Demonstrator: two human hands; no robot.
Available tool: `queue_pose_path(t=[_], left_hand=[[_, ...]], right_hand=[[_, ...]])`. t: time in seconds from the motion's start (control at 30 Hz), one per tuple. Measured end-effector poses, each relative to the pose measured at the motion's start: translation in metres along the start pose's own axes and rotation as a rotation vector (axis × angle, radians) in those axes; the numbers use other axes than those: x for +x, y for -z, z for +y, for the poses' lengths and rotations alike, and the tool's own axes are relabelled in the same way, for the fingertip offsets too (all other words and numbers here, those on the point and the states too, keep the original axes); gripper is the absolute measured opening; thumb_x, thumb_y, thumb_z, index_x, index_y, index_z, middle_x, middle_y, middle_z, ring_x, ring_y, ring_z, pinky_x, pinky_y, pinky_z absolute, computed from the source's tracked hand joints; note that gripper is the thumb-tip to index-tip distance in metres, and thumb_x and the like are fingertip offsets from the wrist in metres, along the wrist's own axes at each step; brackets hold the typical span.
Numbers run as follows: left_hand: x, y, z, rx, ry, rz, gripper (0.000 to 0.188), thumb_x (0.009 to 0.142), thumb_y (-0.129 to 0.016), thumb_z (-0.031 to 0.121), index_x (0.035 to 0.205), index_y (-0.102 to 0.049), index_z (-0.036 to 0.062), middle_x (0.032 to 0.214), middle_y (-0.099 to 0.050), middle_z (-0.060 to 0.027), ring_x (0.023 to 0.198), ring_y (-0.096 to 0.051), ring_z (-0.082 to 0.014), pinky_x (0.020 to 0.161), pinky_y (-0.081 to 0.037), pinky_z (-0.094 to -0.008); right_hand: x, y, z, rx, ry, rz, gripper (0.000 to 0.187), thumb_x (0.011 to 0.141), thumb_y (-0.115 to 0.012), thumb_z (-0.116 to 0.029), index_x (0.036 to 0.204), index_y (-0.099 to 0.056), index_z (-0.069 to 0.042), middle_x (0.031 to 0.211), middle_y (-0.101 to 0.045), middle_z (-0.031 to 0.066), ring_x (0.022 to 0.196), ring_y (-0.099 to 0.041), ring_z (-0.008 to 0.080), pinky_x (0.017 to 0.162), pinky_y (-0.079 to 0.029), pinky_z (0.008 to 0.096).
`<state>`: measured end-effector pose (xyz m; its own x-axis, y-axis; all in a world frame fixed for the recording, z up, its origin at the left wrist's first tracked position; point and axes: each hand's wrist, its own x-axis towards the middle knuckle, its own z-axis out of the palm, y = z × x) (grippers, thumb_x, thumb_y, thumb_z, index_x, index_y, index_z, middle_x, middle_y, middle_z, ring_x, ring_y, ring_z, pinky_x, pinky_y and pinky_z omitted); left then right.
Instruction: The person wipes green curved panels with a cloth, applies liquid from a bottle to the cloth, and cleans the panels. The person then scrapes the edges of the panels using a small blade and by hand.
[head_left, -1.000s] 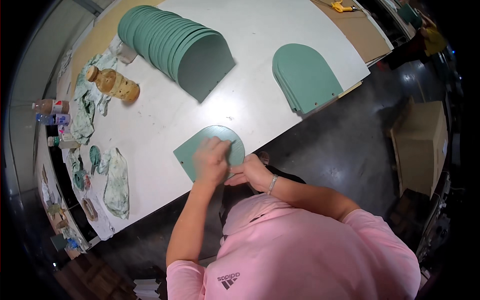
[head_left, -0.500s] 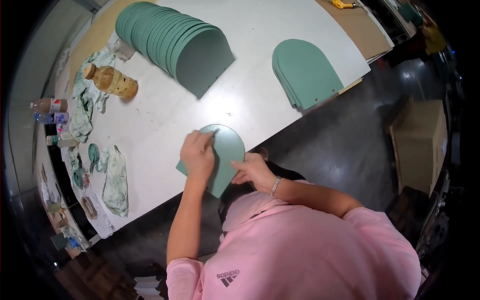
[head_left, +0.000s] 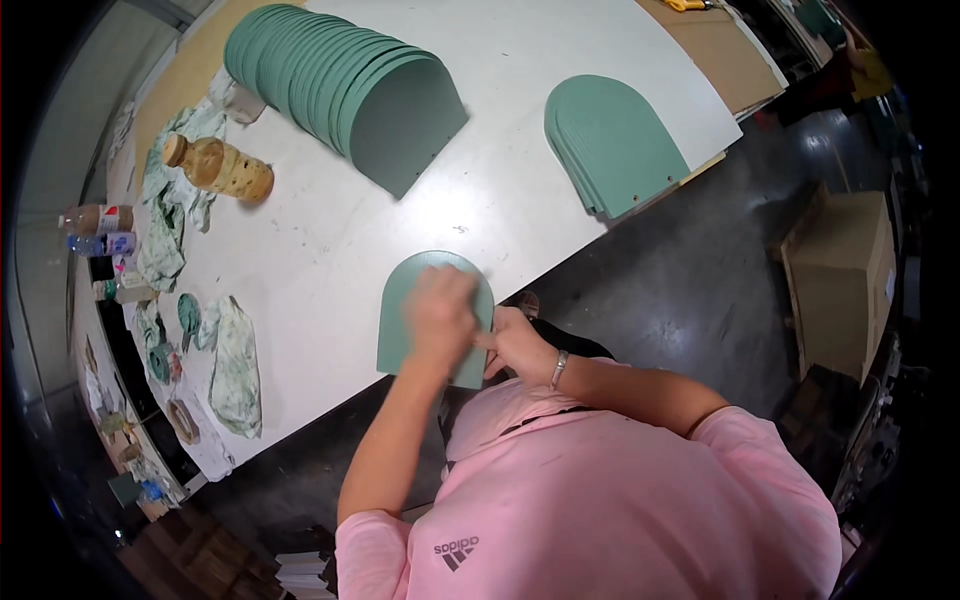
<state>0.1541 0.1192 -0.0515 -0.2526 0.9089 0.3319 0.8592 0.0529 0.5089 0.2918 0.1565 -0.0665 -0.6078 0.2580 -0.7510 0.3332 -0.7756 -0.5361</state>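
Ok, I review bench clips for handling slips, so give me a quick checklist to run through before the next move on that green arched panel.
1. Left hand flat on the green arched panel: ok.
2. Right hand at the panel's right edge: ok; exact grip cannot tell.
3. Panel fully backed by the white table: not ok, its straight end reaches the table's near edge.
4. Fanned row of panels and flat stack lie apart from it: ok.
5. Bottle and stained rags away from the panel: ok.

white worktable (head_left: 560,60) on dark concrete floor (head_left: 690,270)
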Motion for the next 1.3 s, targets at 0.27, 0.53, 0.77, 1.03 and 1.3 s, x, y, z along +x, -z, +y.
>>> queue_pose_path(t=[0.27,0.53,0.77,1.03,1.3], left_hand=[[-0.009,0.0,0.013,-0.111,-0.035,-0.063,0.02,0.068,-0.061,-0.003,0.083,-0.069,0.0073,0.075,-0.058,-0.0092,0.07,-0.056,-0.0294,0.059,-0.046,-0.0401],[-0.009,0.002,0.009,-0.088,-0.012,-0.089,0.019,0.069,-0.061,-0.004,0.083,-0.068,0.0058,0.074,-0.056,-0.011,0.07,-0.056,-0.0305,0.059,-0.045,-0.0416],[-0.008,0.014,0.02,-0.013,0.007,-0.14,0.018,0.071,-0.062,-0.004,0.084,-0.068,0.0057,0.071,-0.054,-0.0111,0.069,-0.056,-0.0311,0.058,-0.045,-0.0419],[-0.003,0.005,0.004,0.035,0.037,-0.034,0.016,0.07,-0.062,-0.003,0.082,-0.068,0.0057,0.07,-0.054,-0.0118,0.069,-0.055,-0.0327,0.06,-0.045,-0.0435],[-0.005,-0.003,0.002,-0.036,0.095,0.021,0.019,0.07,-0.059,-0.003,0.084,-0.07,0.0056,0.073,-0.058,-0.0128,0.07,-0.057,-0.033,0.063,-0.046,-0.0442]], right_hand=[[0.014,0.015,0.015,-0.11,0.054,0.031,0.014,0.09,-0.058,-0.003,0.096,-0.062,0.009,0.081,-0.065,0.014,0.062,-0.066,0.0202,0.051,-0.056,0.0323],[0.01,0.015,0.006,-0.079,0.06,0.05,0.015,0.089,-0.063,-0.007,0.088,-0.062,0.008,0.07,-0.063,0.0116,0.054,-0.061,0.0182,0.044,-0.049,0.0297],[0.008,0.015,0.003,-0.037,0.067,-0.003,0.015,0.088,-0.066,-0.009,0.086,-0.064,0.006,0.07,-0.064,0.0111,0.053,-0.061,0.017,0.048,-0.052,0.0281],[0.012,0.017,0.003,-0.101,0.046,0.032,0.017,0.087,-0.067,-0.008,0.083,-0.064,0.008,0.07,-0.064,0.012,0.051,-0.061,0.018,0.046,-0.051,0.0286],[0.008,0.011,0.0,-0.044,0.059,0.033,0.015,0.086,-0.064,-0.006,0.085,-0.062,0.009,0.069,-0.063,0.0142,0.051,-0.061,0.0213,0.043,-0.049,0.0322]])
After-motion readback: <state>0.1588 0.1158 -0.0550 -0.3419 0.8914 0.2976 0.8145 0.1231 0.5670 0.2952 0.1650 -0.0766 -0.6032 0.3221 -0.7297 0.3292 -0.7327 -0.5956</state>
